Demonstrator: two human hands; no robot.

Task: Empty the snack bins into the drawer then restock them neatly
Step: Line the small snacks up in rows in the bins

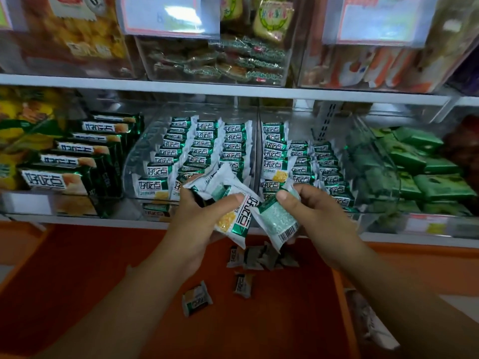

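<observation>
Green-white packets (239, 216), perhaps three, in left hand (193, 226); one in right hand (318, 218).

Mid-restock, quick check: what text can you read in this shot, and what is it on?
"好吃点": white packets in the bins, dark green boxes, and the sideways packet in the left hand.
Barcode packet in the right hand: digits too small.
Shelf cards: blurred.
Drawer packets: too small.
</observation>
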